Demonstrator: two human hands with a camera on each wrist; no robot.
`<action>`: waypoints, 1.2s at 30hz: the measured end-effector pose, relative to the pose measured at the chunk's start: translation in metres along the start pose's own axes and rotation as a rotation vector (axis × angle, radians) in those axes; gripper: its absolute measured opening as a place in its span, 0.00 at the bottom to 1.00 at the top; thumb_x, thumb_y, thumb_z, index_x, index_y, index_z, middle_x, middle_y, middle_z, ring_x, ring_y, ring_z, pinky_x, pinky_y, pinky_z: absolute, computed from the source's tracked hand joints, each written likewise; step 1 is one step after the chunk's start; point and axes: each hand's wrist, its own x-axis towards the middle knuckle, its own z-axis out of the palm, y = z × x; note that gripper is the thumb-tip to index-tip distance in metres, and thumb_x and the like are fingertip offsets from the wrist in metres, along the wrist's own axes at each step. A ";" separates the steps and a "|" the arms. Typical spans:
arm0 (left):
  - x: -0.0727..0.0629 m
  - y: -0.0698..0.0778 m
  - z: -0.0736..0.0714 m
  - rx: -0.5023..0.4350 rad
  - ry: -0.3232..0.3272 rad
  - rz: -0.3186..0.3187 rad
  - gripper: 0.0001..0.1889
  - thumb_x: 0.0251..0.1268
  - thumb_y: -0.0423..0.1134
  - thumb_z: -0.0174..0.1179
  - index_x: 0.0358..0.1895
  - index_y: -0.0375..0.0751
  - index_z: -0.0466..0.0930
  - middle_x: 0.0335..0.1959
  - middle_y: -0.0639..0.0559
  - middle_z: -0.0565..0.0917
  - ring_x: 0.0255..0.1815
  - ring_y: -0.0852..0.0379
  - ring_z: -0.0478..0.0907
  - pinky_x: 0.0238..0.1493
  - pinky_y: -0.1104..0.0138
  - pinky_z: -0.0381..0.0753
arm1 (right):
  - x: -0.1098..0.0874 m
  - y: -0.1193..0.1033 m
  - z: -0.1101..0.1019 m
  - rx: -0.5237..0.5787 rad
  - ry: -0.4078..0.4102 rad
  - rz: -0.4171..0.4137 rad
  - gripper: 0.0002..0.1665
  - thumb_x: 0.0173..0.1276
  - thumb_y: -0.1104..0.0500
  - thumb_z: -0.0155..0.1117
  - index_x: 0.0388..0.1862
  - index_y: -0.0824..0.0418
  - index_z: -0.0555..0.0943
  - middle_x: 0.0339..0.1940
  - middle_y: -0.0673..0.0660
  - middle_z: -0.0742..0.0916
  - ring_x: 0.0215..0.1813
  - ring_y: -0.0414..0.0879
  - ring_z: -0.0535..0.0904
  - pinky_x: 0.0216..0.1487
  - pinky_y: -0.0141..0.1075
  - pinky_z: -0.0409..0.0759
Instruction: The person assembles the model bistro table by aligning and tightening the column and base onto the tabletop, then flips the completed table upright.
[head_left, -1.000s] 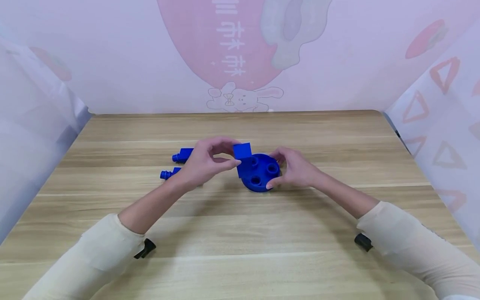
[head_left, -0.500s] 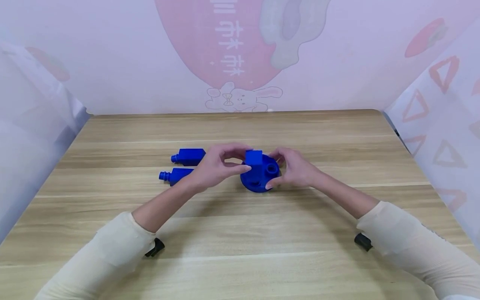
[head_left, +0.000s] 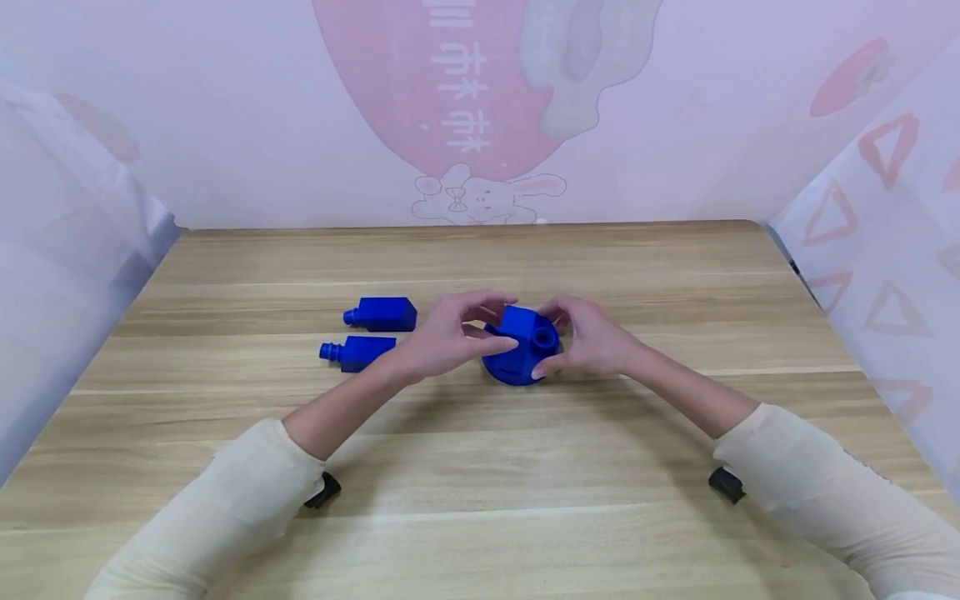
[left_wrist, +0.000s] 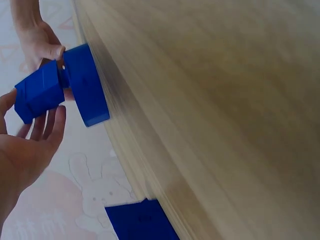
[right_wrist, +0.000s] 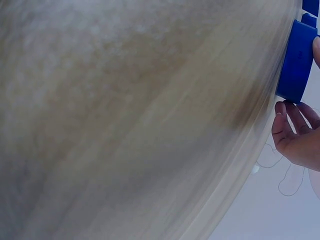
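My left hand [head_left: 457, 337] holds a blue angular block [head_left: 518, 320] between thumb and fingers. The block stands over a round blue base [head_left: 516, 375] with raised ring sockets, one of them showing to the right of it. Seen from the left wrist, the block [left_wrist: 39, 92] has its narrow neck down at the top of the base [left_wrist: 87, 82], with a small gap between the two bodies. My right hand [head_left: 596, 337] grips the base's right side, thumb in front and fingers behind. In the right wrist view, fingers of the right hand [right_wrist: 300, 142] lie at the edge of the base [right_wrist: 296, 65].
Two similar blue blocks with ridged necks lie on the wooden table [head_left: 525, 517] to the left, one farther back [head_left: 386, 314] and one nearer [head_left: 367, 353], partly behind my left hand. A printed curtain [head_left: 262, 125] rises behind the table.
My left hand has moved right and lowered the block from the base's left edge onto its left part, uncovering more of the two lying blocks. The right hand and base have stayed put.
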 end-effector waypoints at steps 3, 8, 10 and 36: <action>0.004 0.002 0.007 -0.008 0.058 -0.030 0.30 0.64 0.37 0.74 0.67 0.35 0.74 0.55 0.42 0.83 0.55 0.48 0.83 0.57 0.60 0.85 | 0.000 0.000 0.000 -0.008 0.007 -0.007 0.48 0.47 0.54 0.90 0.62 0.72 0.77 0.54 0.64 0.87 0.53 0.57 0.83 0.60 0.52 0.80; 0.008 0.006 0.014 0.039 0.120 -0.010 0.24 0.62 0.37 0.75 0.55 0.34 0.73 0.49 0.41 0.82 0.51 0.48 0.84 0.52 0.61 0.86 | 0.000 -0.001 0.000 -0.027 0.014 -0.008 0.48 0.46 0.55 0.90 0.62 0.73 0.77 0.54 0.65 0.87 0.53 0.57 0.83 0.59 0.51 0.81; 0.007 0.007 0.015 0.076 0.129 0.000 0.23 0.63 0.38 0.75 0.53 0.34 0.73 0.49 0.42 0.82 0.51 0.48 0.84 0.52 0.61 0.87 | 0.000 -0.001 0.000 -0.027 0.014 -0.008 0.47 0.46 0.55 0.90 0.61 0.73 0.77 0.54 0.65 0.86 0.53 0.57 0.83 0.59 0.51 0.81; 0.008 0.008 0.018 0.196 -0.078 0.229 0.24 0.59 0.30 0.64 0.61 0.35 0.82 0.59 0.41 0.82 0.59 0.45 0.77 0.63 0.46 0.78 | -0.002 0.001 0.000 -0.021 0.009 -0.002 0.46 0.48 0.53 0.90 0.62 0.70 0.78 0.57 0.63 0.86 0.54 0.56 0.82 0.61 0.52 0.80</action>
